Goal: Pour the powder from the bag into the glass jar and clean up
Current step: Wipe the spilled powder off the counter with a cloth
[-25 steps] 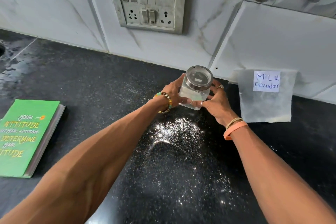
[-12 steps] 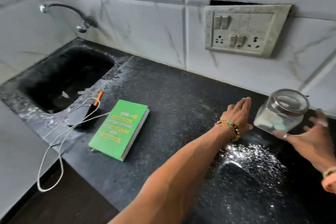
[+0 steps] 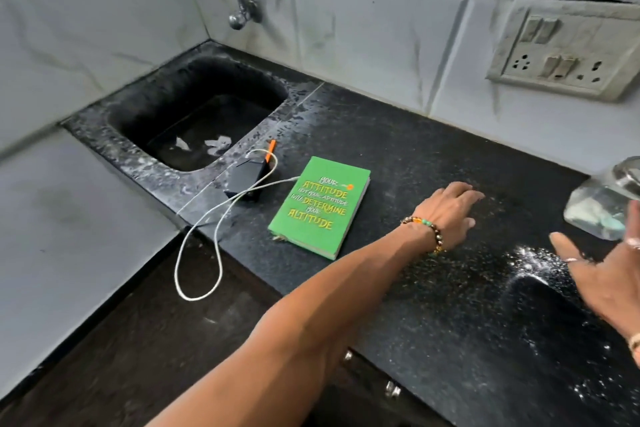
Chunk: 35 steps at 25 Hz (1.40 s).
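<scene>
The glass jar point(image 3: 604, 206) with a metal lid stands at the right edge of the black counter point(image 3: 398, 149), partly cut off by the frame, with white powder inside. My right hand point(image 3: 604, 279) is just in front of it with fingers spread; one fingertip overlaps the jar's side. Palm down and fingers apart, my left hand point(image 3: 446, 208) hovers over the counter to the left of the jar and holds nothing. Spilled white powder point(image 3: 531, 262) lies on the counter between my hands. The powder bag is out of view.
A green book point(image 3: 320, 206) lies left of my left hand. Beside it sits a black charger point(image 3: 244, 180) with a looping white cable point(image 3: 201, 253). A black sink point(image 3: 197, 114) under a wall tap point(image 3: 239, 0) is at the far left. A switch panel point(image 3: 564, 48) is on the tiled wall.
The view has swung left, bringing the sink into sight. My left hand let go of the jar and moved left over the counter. My right hand's grip on the jar has opened.
</scene>
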Available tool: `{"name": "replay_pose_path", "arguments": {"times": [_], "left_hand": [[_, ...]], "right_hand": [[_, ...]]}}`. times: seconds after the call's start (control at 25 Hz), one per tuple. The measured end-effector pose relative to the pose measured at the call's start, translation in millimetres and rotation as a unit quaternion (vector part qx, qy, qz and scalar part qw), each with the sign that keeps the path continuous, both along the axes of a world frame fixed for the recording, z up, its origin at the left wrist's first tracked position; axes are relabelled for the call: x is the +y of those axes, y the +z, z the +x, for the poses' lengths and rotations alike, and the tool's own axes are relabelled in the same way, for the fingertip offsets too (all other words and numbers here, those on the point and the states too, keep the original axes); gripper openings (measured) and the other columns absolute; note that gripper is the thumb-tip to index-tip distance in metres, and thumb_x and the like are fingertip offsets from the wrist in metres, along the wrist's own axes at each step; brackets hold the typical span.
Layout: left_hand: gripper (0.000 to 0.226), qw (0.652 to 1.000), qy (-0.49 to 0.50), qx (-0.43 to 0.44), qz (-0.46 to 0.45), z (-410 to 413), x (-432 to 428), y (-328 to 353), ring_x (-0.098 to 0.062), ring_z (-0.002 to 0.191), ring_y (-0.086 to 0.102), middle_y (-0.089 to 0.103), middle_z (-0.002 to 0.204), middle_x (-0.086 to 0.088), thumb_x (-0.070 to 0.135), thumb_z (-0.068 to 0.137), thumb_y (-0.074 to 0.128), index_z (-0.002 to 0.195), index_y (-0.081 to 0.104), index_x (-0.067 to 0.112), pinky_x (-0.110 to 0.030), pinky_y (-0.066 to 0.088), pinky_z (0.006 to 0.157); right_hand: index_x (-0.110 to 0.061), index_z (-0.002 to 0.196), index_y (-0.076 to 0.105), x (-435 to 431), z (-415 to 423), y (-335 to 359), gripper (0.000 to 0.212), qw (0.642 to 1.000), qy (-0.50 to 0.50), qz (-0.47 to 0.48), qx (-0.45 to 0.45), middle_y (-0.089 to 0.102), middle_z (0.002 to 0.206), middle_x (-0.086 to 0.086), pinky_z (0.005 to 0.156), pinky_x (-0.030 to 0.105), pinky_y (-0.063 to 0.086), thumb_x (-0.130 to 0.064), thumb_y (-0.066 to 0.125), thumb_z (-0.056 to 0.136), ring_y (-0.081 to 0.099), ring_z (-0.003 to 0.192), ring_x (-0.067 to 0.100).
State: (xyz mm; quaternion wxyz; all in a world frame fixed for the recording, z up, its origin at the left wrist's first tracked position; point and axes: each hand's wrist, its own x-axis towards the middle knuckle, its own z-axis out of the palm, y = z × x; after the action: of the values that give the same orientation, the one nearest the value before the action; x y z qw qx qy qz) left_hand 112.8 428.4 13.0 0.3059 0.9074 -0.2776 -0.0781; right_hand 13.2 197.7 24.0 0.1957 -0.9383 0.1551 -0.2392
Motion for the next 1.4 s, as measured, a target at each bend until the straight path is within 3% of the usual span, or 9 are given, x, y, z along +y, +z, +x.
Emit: {"name": "replay_pose_path", "arguments": {"times": [0.16,0.24,0.44,0.72,0.92,1.16,1.28,1.36,1.4], "left_hand": [[0.041,0.999,0.014,0.033,-0.028,-37,67,-8,-0.026,0.123,0.051,0.044,0.140,-0.006,0.019,0.091,0.060,0.132,0.054,0.016,-0.038,0.042,0.106],[0.035,0.999,0.004,0.033,-0.038,-57,84,-19,-0.023,0.118,0.055,0.050,0.134,-0.005,0.021,0.090,0.061,0.125,0.060,0.018,-0.033,0.043,0.104],[0.025,0.991,-0.025,0.057,-0.119,-117,72,-44,-0.019,0.087,0.066,0.063,0.113,-0.004,0.013,0.083,0.070,0.107,0.070,0.018,-0.031,0.053,0.087],[0.025,0.982,-0.085,0.117,-0.121,-201,13,-53,-0.015,0.094,0.062,0.065,0.112,-0.002,0.013,0.084,0.071,0.108,0.070,0.020,-0.034,0.054,0.087],[0.024,0.980,-0.134,0.094,-0.116,-217,-68,-39,-0.017,0.098,0.063,0.064,0.113,-0.003,0.016,0.086,0.069,0.110,0.068,0.019,-0.034,0.055,0.086],[0.024,0.984,-0.114,0.094,-0.098,-229,-173,-13,-0.013,0.086,0.062,0.067,0.102,-0.002,0.023,0.088,0.067,0.112,0.067,0.019,-0.034,0.052,0.082],[0.027,0.993,-0.075,0.062,-0.060,-231,-211,-4,-0.019,0.068,0.059,0.068,0.077,-0.001,0.042,0.089,0.063,0.078,0.067,0.018,-0.034,0.046,0.064],[0.026,0.998,-0.033,0.030,-0.042,-231,-234,-2,-0.027,0.065,0.058,0.066,0.068,-0.005,0.036,0.086,0.069,0.069,0.065,0.017,-0.036,0.043,0.063],[0.013,0.998,-0.023,0.020,-0.048,-231,-244,-1,-0.029,0.071,0.060,0.067,0.075,-0.007,0.026,0.082,0.073,0.076,0.067,0.017,-0.038,0.046,0.067]], "right_hand": [[0.000,0.142,0.038,83,-37,-12,0.084,0.997,0.012,-0.042,0.059,0.039,0.149,0.024,0.109,0.056,0.037,-0.056,0.064,0.085,0.039,0.135,0.040],[-0.001,0.146,0.041,117,-66,-28,0.081,0.997,0.019,-0.034,0.062,0.038,0.154,0.022,0.113,0.055,0.035,-0.050,0.067,0.088,0.036,0.143,0.037],[-0.004,0.141,0.052,136,-148,-59,0.067,0.991,0.021,-0.052,0.121,0.048,0.150,0.018,0.108,0.051,0.041,-0.050,0.059,0.091,0.047,0.137,0.035],[-0.003,0.151,0.037,90,-251,-70,0.075,0.984,-0.084,-0.051,0.146,0.029,0.162,0.016,0.121,0.051,0.024,-0.056,0.046,0.098,0.026,0.150,0.030],[-0.006,0.151,0.039,18,-288,-65,0.068,0.980,-0.150,-0.045,0.121,0.030,0.161,0.015,0.120,0.051,0.025,-0.051,0.047,0.101,0.029,0.149,0.029],[-0.006,0.147,0.045,-77,-291,-57,0.062,0.983,-0.162,-0.042,0.073,0.039,0.155,0.016,0.114,0.045,0.031,-0.046,0.051,0.100,0.042,0.137,0.031],[-0.008,0.142,0.052,-122,-290,-49,0.050,0.985,-0.162,-0.017,0.055,0.052,0.145,0.014,0.109,0.043,0.039,-0.035,0.055,0.100,0.051,0.129,0.030],[-0.011,0.136,0.058,-153,-294,-47,0.037,0.986,-0.154,0.001,0.059,0.069,0.125,0.013,0.090,0.046,0.053,-0.021,0.053,0.100,0.066,0.108,0.032],[-0.015,0.133,0.062,-169,-294,-49,0.034,0.986,-0.155,0.001,0.068,0.075,0.111,0.011,0.076,0.045,0.057,-0.017,0.052,0.100,0.071,0.095,0.033]]}}
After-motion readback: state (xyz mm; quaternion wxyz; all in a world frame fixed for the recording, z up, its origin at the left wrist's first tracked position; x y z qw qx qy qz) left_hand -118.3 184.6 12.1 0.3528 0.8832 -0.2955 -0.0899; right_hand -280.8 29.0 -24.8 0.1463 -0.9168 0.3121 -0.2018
